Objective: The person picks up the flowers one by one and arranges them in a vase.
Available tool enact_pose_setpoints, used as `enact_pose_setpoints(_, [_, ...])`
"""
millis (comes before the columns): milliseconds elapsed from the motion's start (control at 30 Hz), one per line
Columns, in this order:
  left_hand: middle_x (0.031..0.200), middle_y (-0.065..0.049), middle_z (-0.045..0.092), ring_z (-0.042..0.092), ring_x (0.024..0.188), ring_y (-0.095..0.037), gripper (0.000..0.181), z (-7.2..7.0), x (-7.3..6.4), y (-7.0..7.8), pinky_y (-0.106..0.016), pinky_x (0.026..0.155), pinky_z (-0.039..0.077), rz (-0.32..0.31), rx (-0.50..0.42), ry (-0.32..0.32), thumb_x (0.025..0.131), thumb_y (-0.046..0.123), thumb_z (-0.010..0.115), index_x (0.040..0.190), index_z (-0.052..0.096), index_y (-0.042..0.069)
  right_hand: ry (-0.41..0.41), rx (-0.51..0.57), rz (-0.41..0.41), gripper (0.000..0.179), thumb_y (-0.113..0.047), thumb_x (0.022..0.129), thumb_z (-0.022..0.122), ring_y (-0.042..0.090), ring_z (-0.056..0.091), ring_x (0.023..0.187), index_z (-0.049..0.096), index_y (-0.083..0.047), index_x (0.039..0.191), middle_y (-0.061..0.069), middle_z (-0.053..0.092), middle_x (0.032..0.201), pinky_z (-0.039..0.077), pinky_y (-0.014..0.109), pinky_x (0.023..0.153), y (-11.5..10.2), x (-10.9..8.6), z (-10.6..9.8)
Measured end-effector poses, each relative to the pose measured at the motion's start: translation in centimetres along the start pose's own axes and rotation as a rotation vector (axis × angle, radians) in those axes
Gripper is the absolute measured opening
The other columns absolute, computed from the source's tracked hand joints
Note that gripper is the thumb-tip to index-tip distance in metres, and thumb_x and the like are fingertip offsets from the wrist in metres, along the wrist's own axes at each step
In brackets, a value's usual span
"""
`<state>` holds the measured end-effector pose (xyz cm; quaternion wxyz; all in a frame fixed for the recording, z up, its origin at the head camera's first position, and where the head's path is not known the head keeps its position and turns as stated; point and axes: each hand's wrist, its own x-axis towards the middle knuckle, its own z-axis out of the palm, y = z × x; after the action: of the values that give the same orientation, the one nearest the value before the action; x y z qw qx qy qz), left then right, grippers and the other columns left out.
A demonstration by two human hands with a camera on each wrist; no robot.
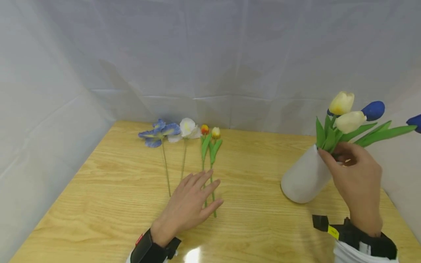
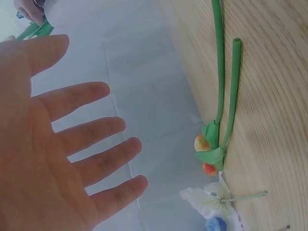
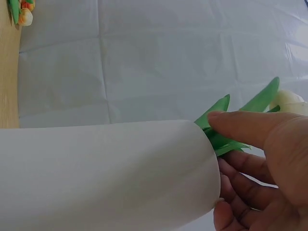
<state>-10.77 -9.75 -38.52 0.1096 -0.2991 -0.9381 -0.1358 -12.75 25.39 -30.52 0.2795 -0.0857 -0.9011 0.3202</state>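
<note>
My right hand (image 1: pixel 359 177) is at the mouth of a white vase (image 1: pixel 303 179). Thumb and fingers pinch the green stem and leaves of a white tulip (image 1: pixel 350 122) there; the exact stem is partly hidden. Another pale tulip (image 1: pixel 341 103) and a blue tulip (image 1: pixel 374 110) rise from the same bunch. In the right wrist view the thumb lies against the green leaves (image 3: pixel 219 139) at the rim. My left hand (image 1: pixel 188 204) hovers with fingers spread, holding nothing, above the stems of a red-orange tulip (image 1: pixel 204 129) and a white-yellow tulip (image 1: pixel 215 133).
Left of those small tulips lie a white flower (image 1: pixel 187 128) and a blue-purple iris (image 1: pixel 159 133) on the wooden table (image 1: pixel 98 212). A pale cloth backdrop (image 1: pixel 213 54) stands behind the table. Another blue bloom (image 1: pixel 416 122) reaches the right image edge.
</note>
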Motion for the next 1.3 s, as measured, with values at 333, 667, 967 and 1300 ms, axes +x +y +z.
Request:
enact_pose_setpoints(333, [0.145,-0.012,0.042,0.04,0.13,-0.03,0.052,0.1,-0.3,-0.2,-0.053,0.107,0.029,-0.018,-0.008,-0.02,0.097,0.052,0.047,0.133,0.058,0.016,0.157,0.172,0.008,0.039,-0.024,0.08,0.077,0.006,0.044,0.074,0.052,-0.006,0.104,-0.003,0.051,0.086,0.032,0.022,0.065,0.4,-0.9,1.0])
enact_pose_setpoints(667, [0.143,-0.013,0.045,0.042,0.128,-0.031,0.051,0.2,-0.6,-0.7,-0.054,0.106,0.03,-0.025,0.007,-0.003,0.096,0.051,0.049,0.131,0.059,0.015,0.39,0.46,-0.41,0.023,-0.006,0.08,0.065,0.001,0.047,0.066,0.06,0.016,0.08,-0.005,0.055,0.072,0.031,0.018,0.061,-0.9,-1.8,3.5])
enact_pose_setpoints(967, [0.144,-0.013,0.043,0.041,0.129,-0.032,0.052,0.3,-1.0,-1.6,-0.055,0.106,0.03,-0.074,0.022,-0.029,0.096,0.05,0.05,0.133,0.058,0.014,0.156,0.452,-0.551,0.011,-0.005,0.081,0.063,0.008,0.048,0.065,0.065,0.006,0.084,0.01,0.059,0.07,0.034,0.018,0.055,-1.3,-3.0,7.8])
enact_pose_setpoints(1300, [0.146,-0.014,0.041,0.04,0.13,-0.033,0.052,0.2,-1.1,-2.9,-0.053,0.108,0.028,-0.116,0.042,-0.069,0.096,0.05,0.049,0.134,0.055,0.014,-0.138,0.281,-0.362,0.011,-0.015,0.09,0.062,0.012,0.052,0.067,0.066,-0.005,0.093,0.0,0.06,0.074,0.04,0.019,0.057,-1.6,-3.7,11.6])
